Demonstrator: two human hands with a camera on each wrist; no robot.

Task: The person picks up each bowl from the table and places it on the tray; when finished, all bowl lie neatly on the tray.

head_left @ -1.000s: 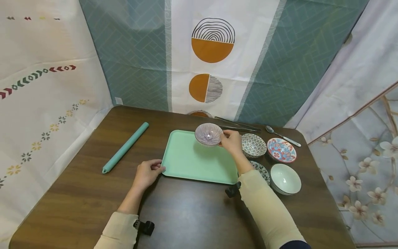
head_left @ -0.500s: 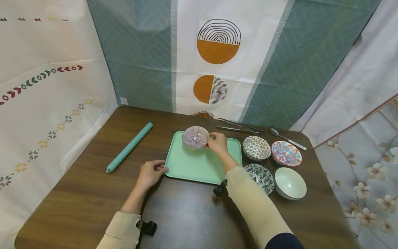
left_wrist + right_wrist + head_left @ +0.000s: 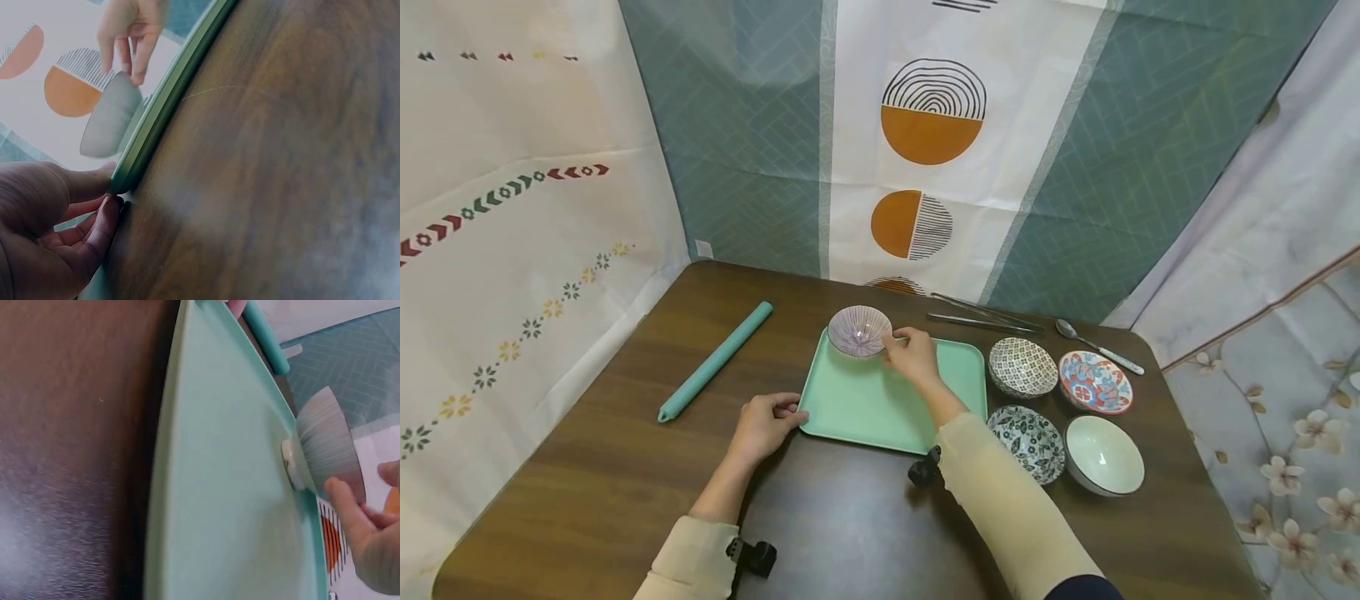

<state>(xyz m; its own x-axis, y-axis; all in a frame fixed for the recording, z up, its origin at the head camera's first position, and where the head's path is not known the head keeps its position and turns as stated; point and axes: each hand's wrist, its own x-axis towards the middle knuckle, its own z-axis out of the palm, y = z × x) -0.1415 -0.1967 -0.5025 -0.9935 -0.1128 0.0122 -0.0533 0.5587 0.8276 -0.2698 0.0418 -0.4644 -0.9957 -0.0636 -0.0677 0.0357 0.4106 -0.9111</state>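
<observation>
R hand (image 3: 913,358) pinches the purple-striped bowl (image 3: 853,327) by the right side of its rim, thumb & fingers close together w/ only the rim btwn them, at the far-left corner of the green tray (image 3: 868,417). A rim hold like that prob. leaves the bowl's base free to sit flat; from where I stand I can't tell whether that base touches the tray. L hand (image 3: 763,427) grips the tray's near-left corner, thumb on top, fingers curled under, gap no wider than the tray's edge, presumably to steady it while the R works.

Just right of the tray, a checked bowl (image 3: 1022,367) sits toward the far side & a leaf-patterned bowl (image 3: 1028,443) toward the near side, w/ a red-and-blue bowl (image 3: 1096,382) and a plain white bowl (image 3: 1105,455) farther right. All four stand mouth up, prob. grouped there for easy R-hand reach. Beyond the tray's far-right corner lie metal utensils (image 3: 985,322), w/ a spoon (image 3: 1101,348) farther right. Left of the tray, well apart, a teal rod (image 3: 717,360) lies aslant, prob. set out of the way. Under the tray: a dark wood table (image 3: 842,517); past its far side, a patterned curtain (image 3: 745,167).
</observation>
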